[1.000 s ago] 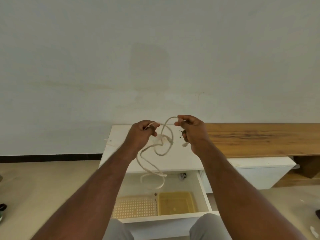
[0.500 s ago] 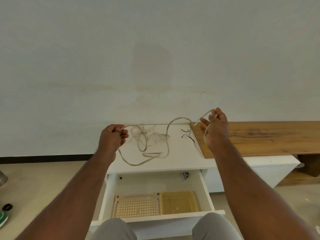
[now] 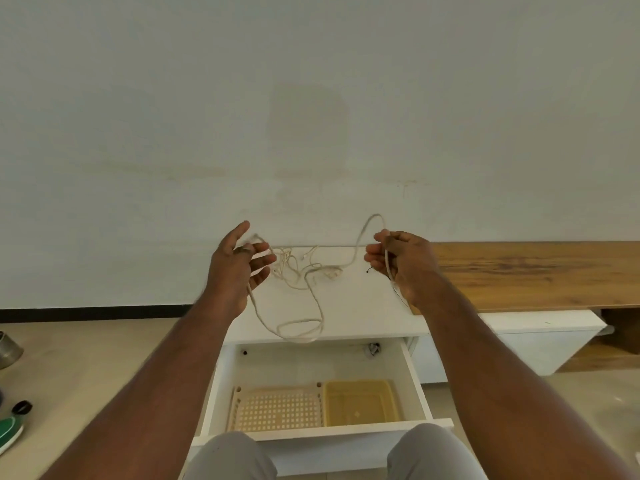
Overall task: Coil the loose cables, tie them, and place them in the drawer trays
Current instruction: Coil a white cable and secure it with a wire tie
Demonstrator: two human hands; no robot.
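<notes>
Over the white worktop (image 3: 363, 306) both hands are up, with the cable (image 3: 313, 292) strung between them. The left hand (image 3: 235, 268) has its forefinger pointing up and the other fingers (image 3: 265, 261) loosely spread; the cable runs through the palm and drops from the heel of the hand, but whether the thumb actually pinches it, I cannot tell. The right hand (image 3: 401, 261) has its fingers curled round the cable, gripping it, with a high arc rising just above the knuckles and a short tail hanging down past the wrist.

From that arc the cable falls to the worktop, crosses a loose tangle of thin pale cords (image 3: 294, 261) lying near the wall, then swings down into a flat loop that hangs just over the front edge of the worktop, above the open drawer (image 3: 412, 375).

Inside the drawer sit two trays, side by side and touching: a pale perforated tray (image 3: 277, 407) on the left, a yellow tray (image 3: 360, 400) on the right. Neither has a cable in it.

A thin black tie (image 3: 372, 270) peeks out beside the right hand on the worktop. To the right, a wooden top (image 3: 536, 271) runs along the wall. The person's grey-clad knees (image 3: 225, 455) press close to the drawer front.
</notes>
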